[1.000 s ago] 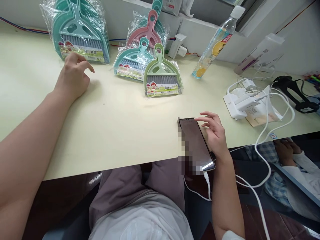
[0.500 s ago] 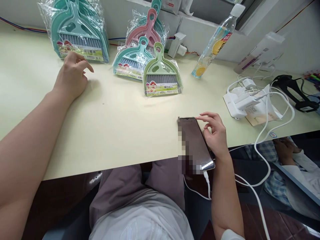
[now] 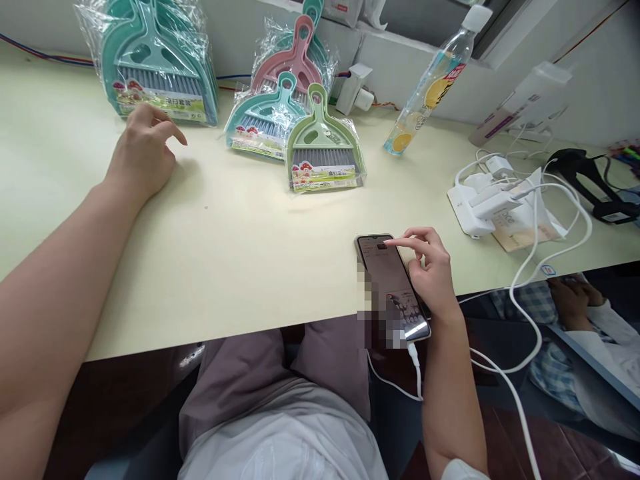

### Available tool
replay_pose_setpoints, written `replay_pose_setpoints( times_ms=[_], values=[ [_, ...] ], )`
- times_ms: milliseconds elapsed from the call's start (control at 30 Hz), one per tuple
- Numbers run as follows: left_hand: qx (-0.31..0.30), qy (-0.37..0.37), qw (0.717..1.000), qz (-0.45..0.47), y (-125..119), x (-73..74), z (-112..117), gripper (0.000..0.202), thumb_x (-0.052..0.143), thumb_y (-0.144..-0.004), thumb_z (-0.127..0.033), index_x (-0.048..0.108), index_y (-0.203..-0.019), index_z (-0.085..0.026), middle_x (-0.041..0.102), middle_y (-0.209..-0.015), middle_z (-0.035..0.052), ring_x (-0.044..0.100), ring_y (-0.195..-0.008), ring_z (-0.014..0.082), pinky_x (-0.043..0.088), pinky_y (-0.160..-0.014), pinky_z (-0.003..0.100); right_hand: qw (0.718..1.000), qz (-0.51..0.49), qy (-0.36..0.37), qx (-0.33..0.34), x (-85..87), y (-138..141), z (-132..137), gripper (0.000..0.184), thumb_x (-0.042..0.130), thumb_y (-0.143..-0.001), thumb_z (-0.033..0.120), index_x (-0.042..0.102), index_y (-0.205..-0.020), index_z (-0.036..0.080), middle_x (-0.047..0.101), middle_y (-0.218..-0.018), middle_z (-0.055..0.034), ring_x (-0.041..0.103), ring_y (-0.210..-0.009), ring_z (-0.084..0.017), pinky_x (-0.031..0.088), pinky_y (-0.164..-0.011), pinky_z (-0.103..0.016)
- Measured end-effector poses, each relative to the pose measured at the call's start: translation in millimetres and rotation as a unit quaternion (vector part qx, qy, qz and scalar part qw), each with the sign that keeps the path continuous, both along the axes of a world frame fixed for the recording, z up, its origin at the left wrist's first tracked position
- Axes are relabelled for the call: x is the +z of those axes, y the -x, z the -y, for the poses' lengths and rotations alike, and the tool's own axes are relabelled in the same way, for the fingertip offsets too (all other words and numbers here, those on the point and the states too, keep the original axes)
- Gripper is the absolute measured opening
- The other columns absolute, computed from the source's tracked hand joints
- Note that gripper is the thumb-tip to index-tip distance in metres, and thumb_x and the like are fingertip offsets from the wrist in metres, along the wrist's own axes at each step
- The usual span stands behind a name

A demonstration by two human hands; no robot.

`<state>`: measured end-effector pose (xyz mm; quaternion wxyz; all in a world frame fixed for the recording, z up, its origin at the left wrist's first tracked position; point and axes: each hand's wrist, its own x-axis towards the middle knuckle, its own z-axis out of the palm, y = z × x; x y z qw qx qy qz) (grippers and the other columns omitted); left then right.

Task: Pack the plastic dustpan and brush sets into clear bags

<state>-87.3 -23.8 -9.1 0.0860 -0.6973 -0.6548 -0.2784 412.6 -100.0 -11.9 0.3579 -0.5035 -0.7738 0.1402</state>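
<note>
My left hand [image 3: 146, 150] rests on the table with loosely bent fingers apart and nothing in them. Just beyond its fingertips stand teal dustpan-and-brush sets [image 3: 157, 87] in clear plastic wrap. At the table's front edge lies a smartphone [image 3: 395, 277], its screen lit, with a white charging cable [image 3: 414, 357] plugged into its lower end. My right hand [image 3: 429, 263] is beside the phone's right side, index finger stretched over the upper screen and the other fingers curled. It does not grip the phone. A blurred patch hides the phone's lower left.
Wrapped green [image 3: 324, 150], pink [image 3: 290, 63] and smaller teal [image 3: 267, 123] dustpan sets lean at the back. A clear bottle [image 3: 430, 90] stands right of them. A white power strip [image 3: 470, 210] with tangled cables lies farther right. Another person's hands [image 3: 573, 300] show at the lower right.
My right index finger has moved from the phone's top edge onto its screen. The screen now shows a picture low down and a small dark box near the top. My left hand stays put.
</note>
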Motion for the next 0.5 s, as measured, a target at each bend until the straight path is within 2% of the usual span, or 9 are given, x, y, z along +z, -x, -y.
replay_pose_setpoints(
  times_ms=[167, 267, 367, 500],
  values=[
    [-0.003, 0.000, 1.000, 0.004, 2, -2.0, -1, 0.033, 0.037, -0.089, -0.024, 0.067, -0.103, -0.021, 0.051, -0.125, 0.0090, 0.049, -0.120, 0.0235, 0.044, -0.105, 0.039, 1.000, 0.000, 0.007, 0.004, -0.9, 0, 0, 0.060, 0.037, -0.068, -0.002, 0.075, -0.099, 0.033, 0.054, -0.101, -0.0045, 0.053, -0.094, -0.021, 0.047, -0.080, -0.039],
    [-0.010, -0.004, 1.000, -0.002, 4, -3.2, -2, 0.032, 0.039, -0.088, -0.022, 0.067, -0.102, -0.019, 0.051, -0.127, 0.0099, 0.050, -0.119, 0.0246, 0.044, -0.104, 0.040, 1.000, -0.007, 0.005, 0.001, -0.6, 1, 1, 0.058, 0.038, -0.071, -0.001, 0.075, -0.099, 0.034, 0.054, -0.101, -0.0045, 0.053, -0.094, -0.021, 0.048, -0.080, -0.039],
    [-0.012, -0.004, 1.000, -0.002, 4, -3.5, -2, 0.032, 0.040, -0.087, -0.022, 0.068, -0.103, -0.019, 0.051, -0.126, 0.0100, 0.049, -0.121, 0.0256, 0.043, -0.105, 0.043, 1.000, -0.016, -0.017, -0.010, 0.8, 3, 4, 0.048, 0.043, -0.079, 0.003, 0.075, -0.098, 0.034, 0.057, -0.106, -0.0042, 0.053, -0.101, -0.023, 0.047, -0.088, -0.043],
    [-0.016, 0.000, 1.000, 0.005, 4, -2.9, -1, 0.030, 0.042, -0.088, -0.026, 0.068, -0.102, -0.020, 0.052, -0.124, 0.0095, 0.049, -0.121, 0.0252, 0.042, -0.107, 0.042, 1.000, -0.014, -0.022, -0.002, 5.0, 5, 13, 0.031, 0.050, -0.090, 0.018, 0.073, -0.101, 0.036, 0.059, -0.119, -0.0031, 0.053, -0.113, -0.025, 0.041, -0.102, -0.049]
  ],
)
